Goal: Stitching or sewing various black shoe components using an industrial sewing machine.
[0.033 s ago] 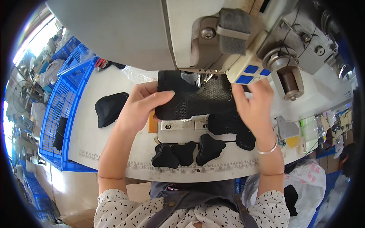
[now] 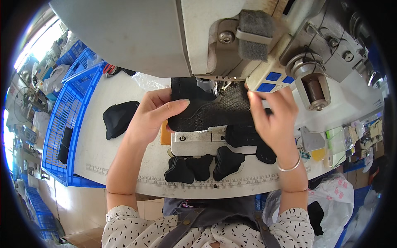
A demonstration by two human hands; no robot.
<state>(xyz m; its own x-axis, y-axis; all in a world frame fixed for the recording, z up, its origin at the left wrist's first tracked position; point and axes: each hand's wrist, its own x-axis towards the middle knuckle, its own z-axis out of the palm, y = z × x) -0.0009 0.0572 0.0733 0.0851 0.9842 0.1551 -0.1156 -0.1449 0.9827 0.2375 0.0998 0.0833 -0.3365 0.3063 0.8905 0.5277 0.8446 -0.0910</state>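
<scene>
A black fabric piece (image 2: pixel 206 113), part smooth and part textured, lies under the presser foot (image 2: pixel 214 87) of a sewing machine (image 2: pixel 136 37). My left hand (image 2: pixel 155 111) grips its left edge, thumb flat on top and the fingers mostly hidden beneath. At the opposite edge, my right hand (image 2: pixel 275 120) pinches the fabric with thumb and forefinger, just below the machine's blue-buttoned control panel (image 2: pixel 269 80). The needle itself is hard to make out. Nearer me lie several small black shaped pieces (image 2: pixel 227 162), and larger black pieces (image 2: pixel 240 136) sit partly under my right forearm.
Another black piece (image 2: pixel 120 119) rests on the white table (image 2: pixel 93 153), left of my left hand. A blue crate (image 2: pixel 68 124) stands at the table's left edge. A thread bobbin (image 2: pixel 312 89) is mounted at the right. A ruler strip (image 2: pixel 198 182) runs along the front edge.
My right hand has shifted slightly left along the fabric's right edge, its fingertips now closer in on the cloth. The fabric and my left hand have hardly moved.
</scene>
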